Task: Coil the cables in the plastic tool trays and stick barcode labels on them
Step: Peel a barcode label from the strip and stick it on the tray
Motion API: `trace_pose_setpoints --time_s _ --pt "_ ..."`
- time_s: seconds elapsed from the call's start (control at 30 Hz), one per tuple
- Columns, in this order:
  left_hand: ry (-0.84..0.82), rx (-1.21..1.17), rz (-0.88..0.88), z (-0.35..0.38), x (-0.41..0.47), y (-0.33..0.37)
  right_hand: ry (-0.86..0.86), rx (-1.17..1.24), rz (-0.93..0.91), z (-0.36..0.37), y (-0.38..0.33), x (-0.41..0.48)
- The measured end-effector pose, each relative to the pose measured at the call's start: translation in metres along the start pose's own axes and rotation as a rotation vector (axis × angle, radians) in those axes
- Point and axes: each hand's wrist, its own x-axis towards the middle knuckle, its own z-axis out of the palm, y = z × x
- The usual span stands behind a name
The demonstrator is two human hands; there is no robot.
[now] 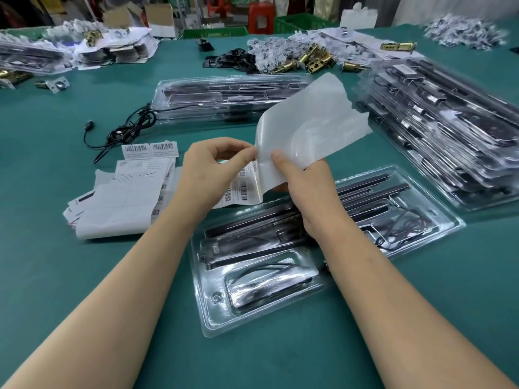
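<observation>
Green table (56, 276) is carrying the tray (209, 318) directly below both hands, its long axis running near-left to far-right. Left hand (213, 172) is pinching a label (241, 189); right hand (306, 192) is gripping the liner (309, 122).

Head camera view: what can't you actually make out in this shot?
- Barcode labels, head view: print too small to read.
- Near tray, head view: its middle is hidden by the right hand and forearm.
- Label sheet, head view: the left hand covers the edge it pinches, so whether a label is peeled free is unclear.
- Far pile, head view: blurred near the top edge.
</observation>
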Motion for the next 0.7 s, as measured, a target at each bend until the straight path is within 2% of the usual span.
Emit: trace_pose_setpoints --time_s 0.2,0.27,0.37,0.47,0.53,0.6,0.7 --pt "0.081 0.185 0.133 0.01 -0.007 0.007 -0.034 -0.036 -0.011 0.001 -0.001 -0.001" --pt "0.086 0.361 0.21 0.012 -0.01 0.01 -0.056 -0.093 -0.015 0.002 -0.001 -0.002" --pt "-0.105 0.721 0.304 0.016 -0.011 0.016 -0.089 -0.158 -0.026 0.004 -0.003 -0.001" --pt "-0.295 0.747 0.216 0.007 -0.002 0.021 -0.116 -0.153 -0.038 0.005 -0.004 -0.001" --pt "-0.23 0.696 0.115 -0.018 0.007 0.022 -0.072 -0.129 -0.02 0.003 -0.006 -0.001" --pt "-0.167 0.765 0.0 -0.056 0.013 0.017 0.046 0.007 -0.003 0.001 -0.008 0.0" --pt "-0.262 0.91 -0.16 -0.111 0.006 0.004 0.381 0.15 -0.091 -0.005 -0.017 -0.005"
